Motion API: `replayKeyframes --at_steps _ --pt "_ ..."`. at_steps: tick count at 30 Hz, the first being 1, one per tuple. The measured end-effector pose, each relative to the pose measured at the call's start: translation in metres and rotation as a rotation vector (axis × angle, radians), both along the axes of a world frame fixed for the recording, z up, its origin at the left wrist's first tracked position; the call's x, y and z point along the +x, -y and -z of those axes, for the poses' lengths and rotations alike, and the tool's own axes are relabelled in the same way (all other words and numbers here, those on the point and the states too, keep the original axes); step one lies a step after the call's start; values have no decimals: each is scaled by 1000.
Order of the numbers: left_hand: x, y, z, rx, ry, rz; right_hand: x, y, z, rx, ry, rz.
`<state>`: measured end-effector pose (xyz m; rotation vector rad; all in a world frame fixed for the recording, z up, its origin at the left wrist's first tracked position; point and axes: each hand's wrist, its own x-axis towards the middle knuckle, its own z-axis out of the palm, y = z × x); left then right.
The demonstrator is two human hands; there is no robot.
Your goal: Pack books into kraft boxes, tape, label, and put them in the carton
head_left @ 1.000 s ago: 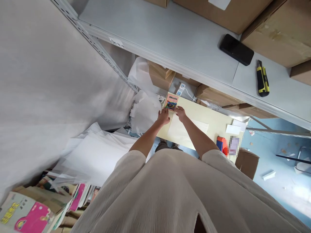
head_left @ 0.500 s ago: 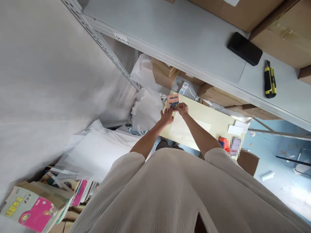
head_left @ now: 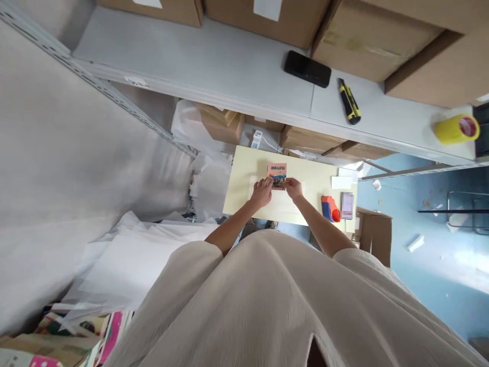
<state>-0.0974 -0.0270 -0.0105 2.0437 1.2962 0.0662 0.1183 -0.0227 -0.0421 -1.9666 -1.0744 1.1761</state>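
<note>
A: What are the hands on?
B: A pink booklet (head_left: 278, 172), over the pale sheet (head_left: 281, 205) on the cream table (head_left: 244, 159). The right hand (head_left: 294, 188) pinches its lower right edge between thumb and fingers. The left hand (head_left: 261, 192) lays its fingers over the lower left of the cover; whether it grips too, I can't tell.

A: Can you read the cover?
B: There's a line of dark characters along the top, too small to make out. The colourful picture below is partly hidden by fingers. I can't tell whether the booklet touches the sheet.

A: Farther along the table?
B: An orange-and-blue plastic object (head_left: 330, 209), then a panel (head_left: 347, 206) blurred into pixels, its writing lost.

A: And above?
B: The grey shelf (head_left: 191, 58) holds a black phone (head_left: 307, 69), a black-and-yellow utility knife (head_left: 349, 102) and a yellow tape roll (head_left: 456, 128) with an unreadable core label. Its edge label (head_left: 136, 81) is smeared. The cardboard boxes (head_left: 263, 28) behind are cut off by the top edge.

A: Lower left?
B: White sheets (head_left: 126, 262) heaped beside books (head_left: 110, 336) that run out of view.
</note>
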Motion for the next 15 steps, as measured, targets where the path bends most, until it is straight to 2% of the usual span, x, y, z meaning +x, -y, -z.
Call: replayKeyframes --at_steps 3,6,10,15 --pt "14 29 10 -62 -22 76 14 49 9 -110 -55 110" --pt "22 51 21 -123 -58 133 20 77 17 -189 -94 131" --pt "26 66 32 -188 -118 162 20 87 30 -275 -78 137" --pt "26 74 34 -195 -189 189 21 92 41 -315 57 104"
